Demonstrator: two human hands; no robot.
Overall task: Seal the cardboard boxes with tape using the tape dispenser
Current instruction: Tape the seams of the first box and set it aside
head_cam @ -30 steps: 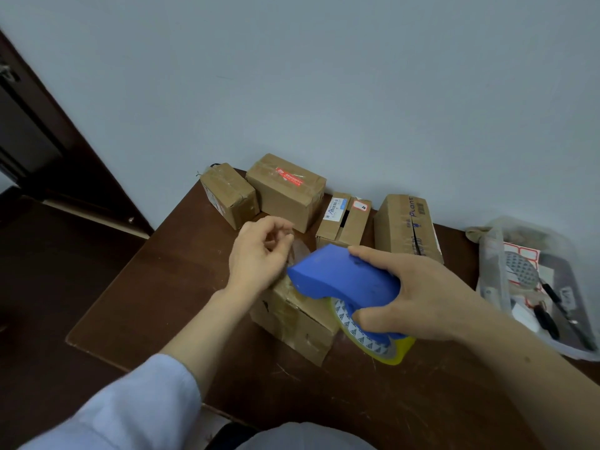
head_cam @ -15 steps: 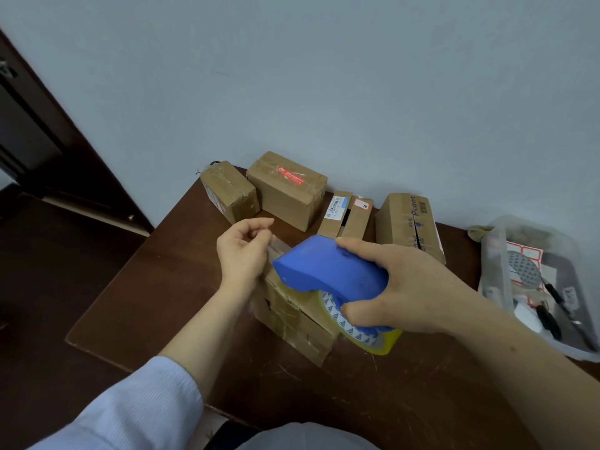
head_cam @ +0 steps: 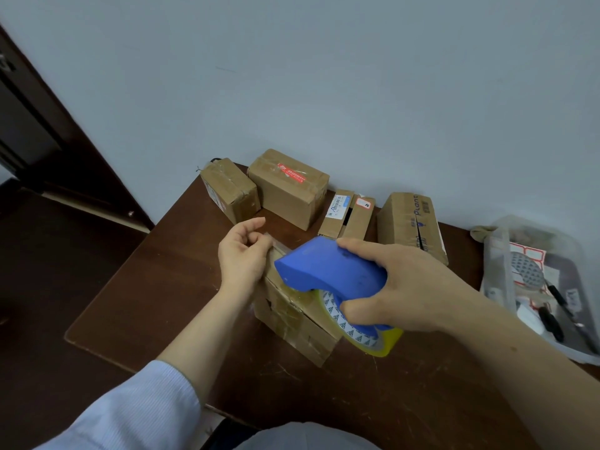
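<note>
Two hands are pictured over a box (head_cam: 292,319) on the table (head_cam: 146,303). The dispenser (head_cam: 328,267) is gripped from above by the right hand (head_cam: 412,287), fingers curled round its blue body, and held against the box top. The tape (head_cam: 275,244) end is pinched by the left hand (head_cam: 242,258), index finger raised. Four boxes (head_cam: 289,186) are lined along the wall (head_cam: 324,76).

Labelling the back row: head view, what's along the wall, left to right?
Small taped box → box with red sticker → narrow box with white stickers → box printed "Plant" → clear plastic bin.
</note>
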